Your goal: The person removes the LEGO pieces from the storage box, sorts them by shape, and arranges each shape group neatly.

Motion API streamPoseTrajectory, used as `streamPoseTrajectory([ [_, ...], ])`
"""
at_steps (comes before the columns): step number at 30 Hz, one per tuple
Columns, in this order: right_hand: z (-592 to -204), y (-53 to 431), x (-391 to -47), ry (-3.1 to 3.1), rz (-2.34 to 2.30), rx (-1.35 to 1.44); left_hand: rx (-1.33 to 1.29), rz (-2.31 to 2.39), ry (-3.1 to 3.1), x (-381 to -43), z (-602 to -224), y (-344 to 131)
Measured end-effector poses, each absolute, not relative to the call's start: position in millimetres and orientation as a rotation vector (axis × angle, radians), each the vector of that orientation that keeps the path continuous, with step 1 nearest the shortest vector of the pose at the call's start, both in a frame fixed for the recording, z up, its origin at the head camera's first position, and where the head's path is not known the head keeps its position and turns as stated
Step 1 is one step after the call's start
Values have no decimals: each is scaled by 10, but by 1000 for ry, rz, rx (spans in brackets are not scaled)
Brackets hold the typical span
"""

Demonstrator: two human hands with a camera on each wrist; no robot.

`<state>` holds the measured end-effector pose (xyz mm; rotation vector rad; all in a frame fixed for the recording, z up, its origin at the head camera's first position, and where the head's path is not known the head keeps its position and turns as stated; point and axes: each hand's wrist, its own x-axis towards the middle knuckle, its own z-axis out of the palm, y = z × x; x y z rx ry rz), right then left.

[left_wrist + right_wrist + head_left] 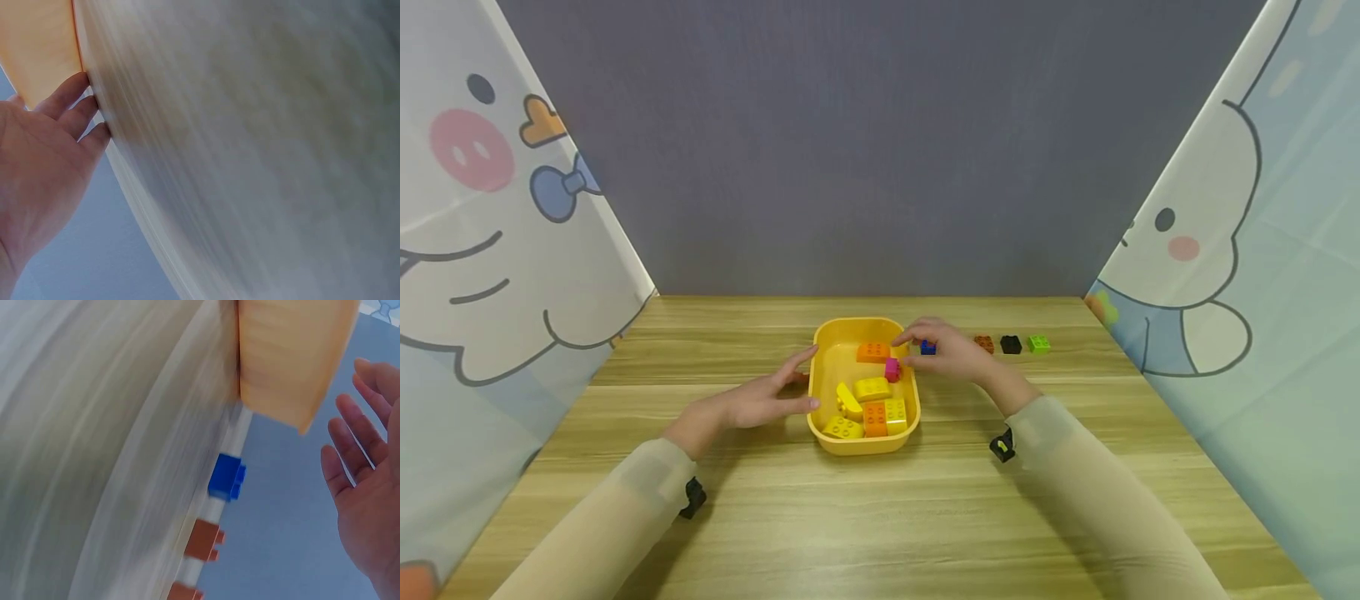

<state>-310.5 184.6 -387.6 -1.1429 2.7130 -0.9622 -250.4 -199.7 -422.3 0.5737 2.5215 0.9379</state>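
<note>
A yellow plastic tub (863, 447) stands on the table, holding several toy bricks. Inside are an orange brick (872, 352), a magenta brick (892, 370) by the right wall, a yellow brick (872, 388) and a curved yellow piece (848, 402). My left hand (763, 400) spreads along the tub's left side, thumb and fingers at the rim. Over the right rim hovers my right hand (951, 354), its fingertips close to the magenta brick. In the right wrist view, the fingers are loosely bent and nothing shows between them.
Right of the tub runs a row of small bricks: blue (226, 477), brown (202, 540), another brown (183, 591), black (1011, 344) and green (1039, 343). A grey wall (872, 167) rises behind the wooden table (850, 525). Printed cloths hang at both sides.
</note>
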Motion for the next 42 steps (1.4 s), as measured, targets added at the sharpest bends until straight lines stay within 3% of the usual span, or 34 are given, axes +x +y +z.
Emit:
streamPoseTrajectory([
  [10, -3955, 1569, -3206, 2762, -713, -1206, 573, 934, 2524, -2510, -4234, -2003],
  [18, -4039, 1484, -3275, 2760, -564, -1062, 582, 951, 2521, -2521, -4258, -2012],
  [31, -3987, 1373, -3276, 2734, -251, -1050, 566, 954, 2514, -2500, -4238, -2001],
  [42, -4000, 1330, -3249, 2680, -465, -977, 581, 950, 2514, -2521, -4262, -2006],
])
